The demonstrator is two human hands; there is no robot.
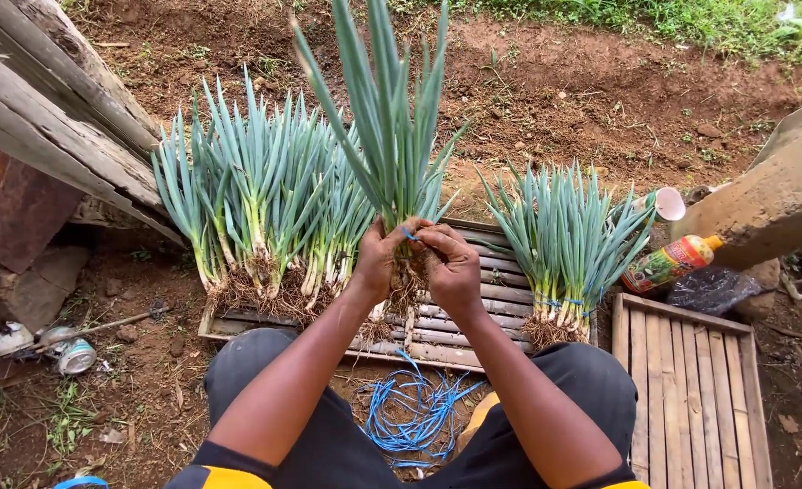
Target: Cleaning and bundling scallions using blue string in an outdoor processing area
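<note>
My left hand [380,256] and my right hand [451,263] are both closed around the base of an upright bunch of green onions [392,127], its roots hanging below my fingers. A blue string [409,234] crosses the bunch between my fingers. The bunch is held above a slatted bamboo tray [460,335]. A loose pile of blue strings [414,412] lies on the ground between my knees.
Untied green onions [256,199] lie on the tray's left; a tied bunch [564,244] lies on its right. A second bamboo tray [695,389], a plastic bottle [672,263], a white cup [668,204] and a black bag [713,290] are at right. Weathered planks [48,109] stand left.
</note>
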